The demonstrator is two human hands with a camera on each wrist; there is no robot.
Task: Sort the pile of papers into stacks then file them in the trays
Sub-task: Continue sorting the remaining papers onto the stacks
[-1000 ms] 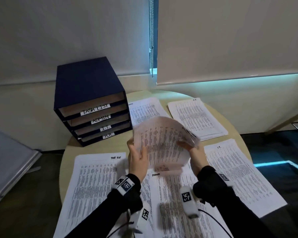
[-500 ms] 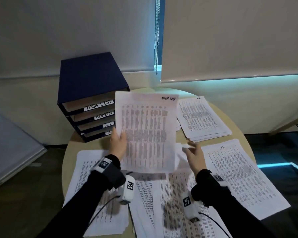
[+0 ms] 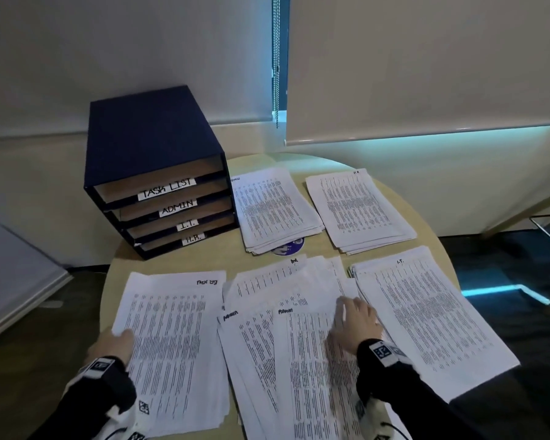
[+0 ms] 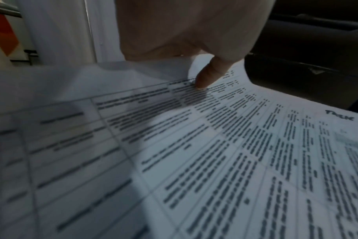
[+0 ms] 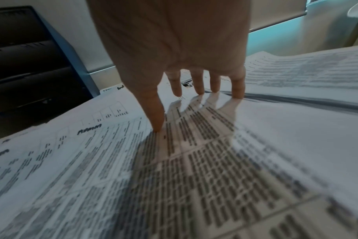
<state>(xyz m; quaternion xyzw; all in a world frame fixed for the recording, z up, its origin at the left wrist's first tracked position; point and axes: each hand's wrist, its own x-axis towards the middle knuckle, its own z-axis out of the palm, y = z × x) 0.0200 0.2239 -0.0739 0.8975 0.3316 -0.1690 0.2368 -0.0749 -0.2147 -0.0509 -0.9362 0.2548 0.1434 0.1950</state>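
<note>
Round pale wooden table (image 3: 324, 249); left hand (image 3: 111, 346) pinching white printed task-list sheet (image 3: 172, 338), right hand (image 3: 358, 323) spread slack on loose unsorted white paper pile (image 3: 299, 360). Risk: sliding sheets muddling neighbouring stacks.

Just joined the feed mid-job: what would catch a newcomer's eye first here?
Printed papers cover the round table, with an untidy pile in the middle under the right hand. At back left stands a navy tray unit labelled TASK LIST, ADMIN, I.T., H.R.
</note>
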